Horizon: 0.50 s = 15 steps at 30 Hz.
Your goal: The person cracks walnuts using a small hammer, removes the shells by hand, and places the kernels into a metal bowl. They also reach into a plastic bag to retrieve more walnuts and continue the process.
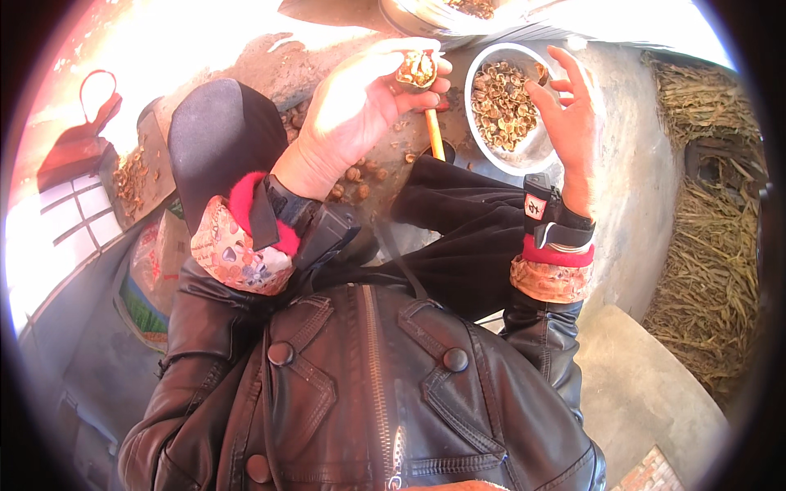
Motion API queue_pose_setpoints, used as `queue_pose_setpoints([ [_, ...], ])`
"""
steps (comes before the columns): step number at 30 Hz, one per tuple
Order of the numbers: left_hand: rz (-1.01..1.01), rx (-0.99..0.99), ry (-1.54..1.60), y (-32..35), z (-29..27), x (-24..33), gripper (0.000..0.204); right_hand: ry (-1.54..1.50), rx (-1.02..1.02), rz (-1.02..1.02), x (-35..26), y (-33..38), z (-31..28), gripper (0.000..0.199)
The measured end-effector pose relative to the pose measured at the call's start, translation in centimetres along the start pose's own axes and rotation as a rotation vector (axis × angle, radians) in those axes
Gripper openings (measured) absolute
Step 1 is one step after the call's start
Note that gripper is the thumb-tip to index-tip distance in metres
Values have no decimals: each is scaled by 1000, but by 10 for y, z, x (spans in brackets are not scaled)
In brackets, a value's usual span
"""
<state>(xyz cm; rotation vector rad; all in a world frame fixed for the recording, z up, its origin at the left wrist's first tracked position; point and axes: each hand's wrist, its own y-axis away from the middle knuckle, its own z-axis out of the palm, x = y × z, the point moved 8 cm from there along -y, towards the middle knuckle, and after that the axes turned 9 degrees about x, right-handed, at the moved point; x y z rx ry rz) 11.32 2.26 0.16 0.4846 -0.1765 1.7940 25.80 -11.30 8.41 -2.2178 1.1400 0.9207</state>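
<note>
Raised in front of me, my left hand has its fingers closed around a cracked walnut, its pale kernel showing inside the broken shell. My right hand is over the right side of a white bowl, thumb and index finger apart. A brown piece of walnut shell shows beside the thumb tip; I cannot tell whether it touches. Many shell pieces lie in the bowl. Below my left hand an orange tool handle stands up, its far end partly hidden.
Whole walnuts lie on the ground between my legs. A larger pale container with brown pieces stands at the far edge. Dry stalks are heaped at the right. Shell bits lie on the left, near a printed bag.
</note>
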Motion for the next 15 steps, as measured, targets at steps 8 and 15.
queue_pose_setpoints([
  [8, 48, 75, -18, 6, 4, -9, 29, 12, -113, -438, -61, 43, 53, 38],
  [15, 0, 80, -28, 7, -1, -17, 31, 96, -62, -492, -74, 45, 61, 30],
])
